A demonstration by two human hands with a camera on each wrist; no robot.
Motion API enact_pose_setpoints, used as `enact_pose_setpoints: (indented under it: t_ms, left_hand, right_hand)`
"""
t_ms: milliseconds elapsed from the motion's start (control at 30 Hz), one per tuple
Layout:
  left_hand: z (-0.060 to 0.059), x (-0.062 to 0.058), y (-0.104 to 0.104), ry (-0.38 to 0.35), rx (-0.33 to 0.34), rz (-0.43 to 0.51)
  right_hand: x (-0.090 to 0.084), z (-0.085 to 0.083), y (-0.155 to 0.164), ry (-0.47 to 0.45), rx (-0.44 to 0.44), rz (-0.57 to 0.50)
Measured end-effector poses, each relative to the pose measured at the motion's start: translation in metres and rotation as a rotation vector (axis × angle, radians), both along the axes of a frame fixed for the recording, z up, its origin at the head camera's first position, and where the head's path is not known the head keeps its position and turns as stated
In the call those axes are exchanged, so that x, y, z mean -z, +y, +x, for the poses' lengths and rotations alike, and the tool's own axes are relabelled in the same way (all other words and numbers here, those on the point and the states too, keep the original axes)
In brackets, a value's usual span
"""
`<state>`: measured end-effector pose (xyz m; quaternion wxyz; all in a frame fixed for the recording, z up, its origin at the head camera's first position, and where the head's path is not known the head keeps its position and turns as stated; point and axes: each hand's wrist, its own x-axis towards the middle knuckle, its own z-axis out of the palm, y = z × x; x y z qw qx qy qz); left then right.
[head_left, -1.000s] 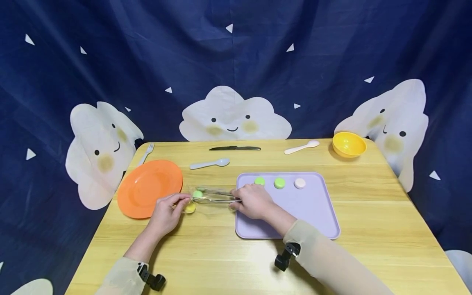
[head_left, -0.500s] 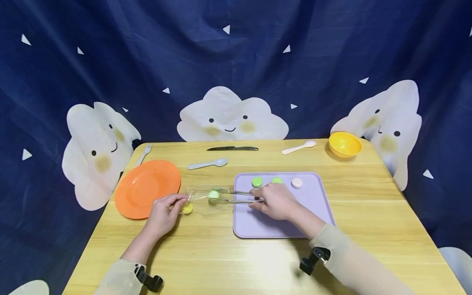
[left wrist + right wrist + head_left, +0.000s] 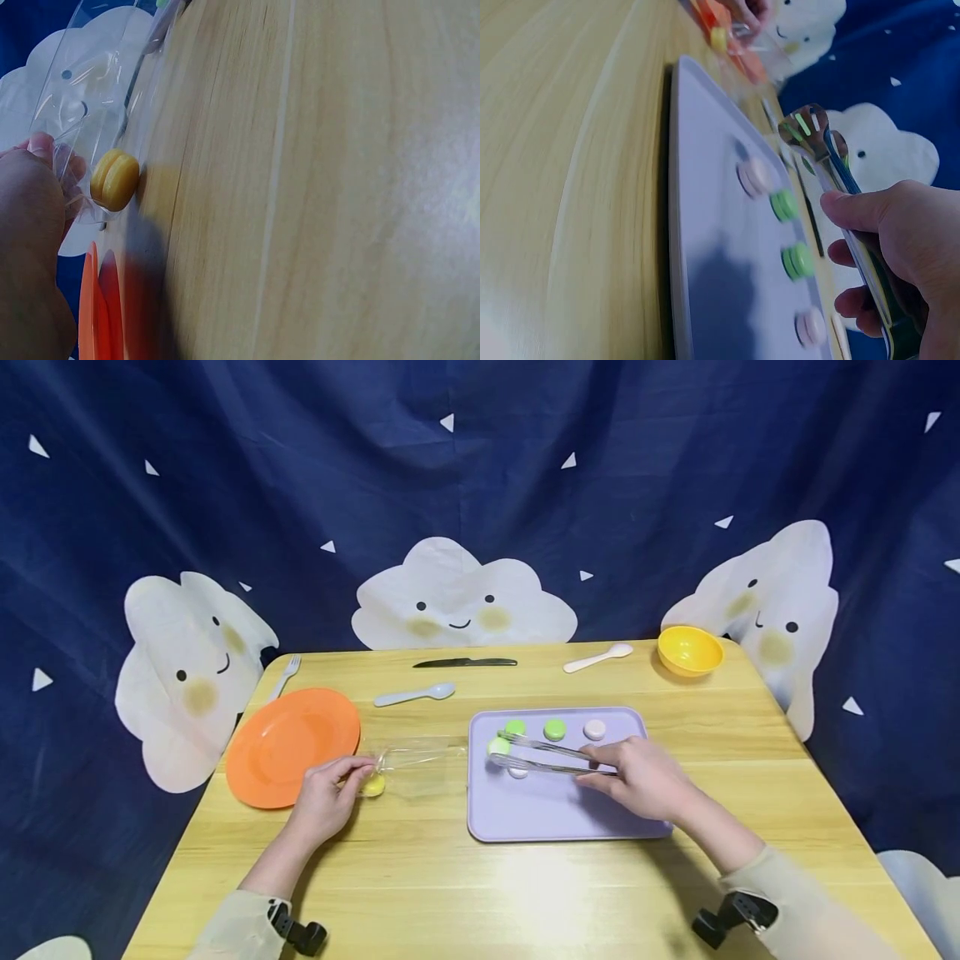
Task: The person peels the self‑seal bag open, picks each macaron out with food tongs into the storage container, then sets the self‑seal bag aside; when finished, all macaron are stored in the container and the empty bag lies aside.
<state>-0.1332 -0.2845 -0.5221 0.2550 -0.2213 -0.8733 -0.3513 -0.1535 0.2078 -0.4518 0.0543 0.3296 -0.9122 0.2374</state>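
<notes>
Macaron in tongs: you are carrying a pale green macaron (image 3: 498, 746) at the tips of the metal tongs (image 3: 551, 757), just above the lilac tray (image 3: 570, 810) near its 9 o'clock edge.
Right hand: your right hand (image 3: 645, 777) is gripping the tongs' handle end, fingers curled round both arms and squeezing them onto the macaron.
Beneath the tips: a pale pink macaron (image 3: 517, 771) is lying on the tray just at 5 o'clock of the held one.
Tray row: two green macarons (image 3: 515, 727) (image 3: 554, 729) and a pink macaron (image 3: 595, 728) are sitting in a line along the tray's 12 o'clock side.
Left hand: your left hand (image 3: 324, 799) is pinching the clear plastic bag (image 3: 416, 762) at its closed end — thumb and fingertips drawn together on the film.
Bag: a yellow macaron (image 3: 115, 180) is lying inside it, right by your fingers; the bag's open end is pointing toward the tray.
Around: the orange plate (image 3: 288, 745) is lying at 9 o'clock of the bag — farther back are a fork (image 3: 281, 673), a pale blue spoon (image 3: 415, 694), a black knife (image 3: 463, 662), a white spoon (image 3: 597, 657) and a yellow bowl (image 3: 689, 650), all on the wooden table (image 3: 450, 893).
</notes>
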Motion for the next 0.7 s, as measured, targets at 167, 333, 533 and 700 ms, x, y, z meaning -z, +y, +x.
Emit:
enact_pose_setpoints:
  t_ms: [167,333,533,700]
  left_hand:
    - [0.0,0.001,0.0,-0.011,-0.006,-0.002]
    - [0.0,0.0,-0.001,-0.001,-0.009,-0.01]
    - [-0.001,0.0,-0.001,0.003,-0.014,-0.016]
    - [-0.001,0.001,0.0,-0.005,-0.018,-0.018]
  right_hand:
    - [-0.002,0.008,0.03,0.031,0.052,0.004]
    - [0.003,0.016,0.053,0.046,0.081,-0.001]
    - [0.016,0.024,0.068,-0.01,0.153,0.041]
    - [0.025,0.027,0.072,-0.049,0.175,0.042]
